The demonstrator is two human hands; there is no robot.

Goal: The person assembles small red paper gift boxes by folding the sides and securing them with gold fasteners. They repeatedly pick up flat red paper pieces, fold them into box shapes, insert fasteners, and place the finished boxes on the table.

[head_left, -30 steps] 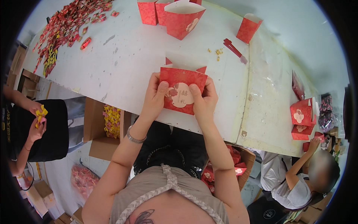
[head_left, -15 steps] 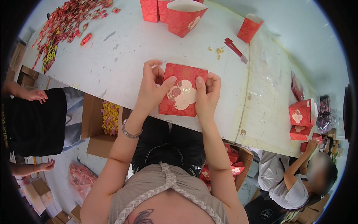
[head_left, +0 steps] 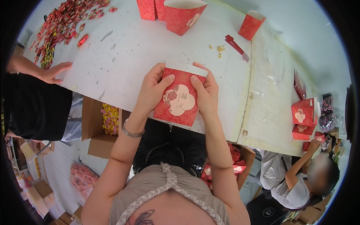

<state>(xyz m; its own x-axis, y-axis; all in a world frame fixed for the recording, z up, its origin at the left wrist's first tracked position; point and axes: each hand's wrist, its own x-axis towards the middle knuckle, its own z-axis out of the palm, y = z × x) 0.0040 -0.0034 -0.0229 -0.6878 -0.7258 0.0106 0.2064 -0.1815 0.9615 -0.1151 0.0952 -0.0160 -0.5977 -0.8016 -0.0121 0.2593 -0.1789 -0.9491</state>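
Observation:
Between my two hands is a red cardboard gift box with a pale flower-shaped label (head_left: 187,100), held above the table's near edge. My left hand (head_left: 152,86) grips its left side, thumb pressed on the front panel. On the opposite side, my right hand (head_left: 207,90) holds it with the thumb on the front and the index finger reaching up by the top edge. A pale inner surface shows along that top edge. The fingers behind the box are hidden.
Red boxes (head_left: 183,18) stand at the table's far side, with another red box (head_left: 252,27), tongs (head_left: 236,48) and small gold bits (head_left: 219,48) to their right. Wrapped candies (head_left: 63,28) lie far left. A co-worker's hand (head_left: 56,72) rests at the left edge; another person (head_left: 296,180) sits right.
The box has tilted and come slightly nearer to me, showing its pale inside at the top. My right index finger has stretched upward. The left co-worker's hand has moved onto the table.

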